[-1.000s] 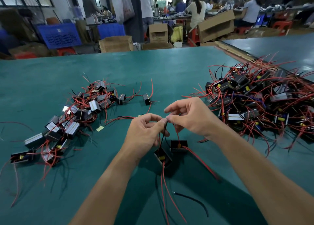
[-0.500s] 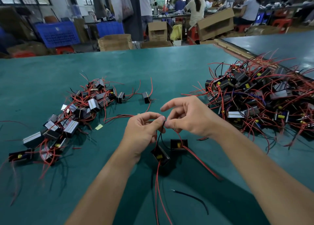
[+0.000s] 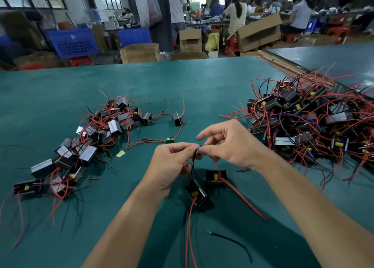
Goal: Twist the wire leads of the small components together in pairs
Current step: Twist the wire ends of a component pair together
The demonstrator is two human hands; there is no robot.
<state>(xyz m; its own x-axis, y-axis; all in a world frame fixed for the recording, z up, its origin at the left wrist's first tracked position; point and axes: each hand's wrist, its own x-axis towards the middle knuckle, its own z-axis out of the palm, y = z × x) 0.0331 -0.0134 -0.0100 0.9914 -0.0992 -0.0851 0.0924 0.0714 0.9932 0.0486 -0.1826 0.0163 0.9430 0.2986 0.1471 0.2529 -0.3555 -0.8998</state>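
Left grip [image 3: 172, 162]: pinched the lead [image 3: 193, 162] tips.
Right grip [image 3: 228, 144]: pinched the same tips, index finger raised.
Components [image 3: 196, 192]: two, beneath both grips, over the desk [image 3: 182, 81].

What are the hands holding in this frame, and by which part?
Both the left hand and right hand pinch the wire leads at their top ends, where they meet. The two components below are not gripped.

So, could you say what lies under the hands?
One black component and a second component are there, leads rising into the left hand and right hand; fingertips hide the lead ends.
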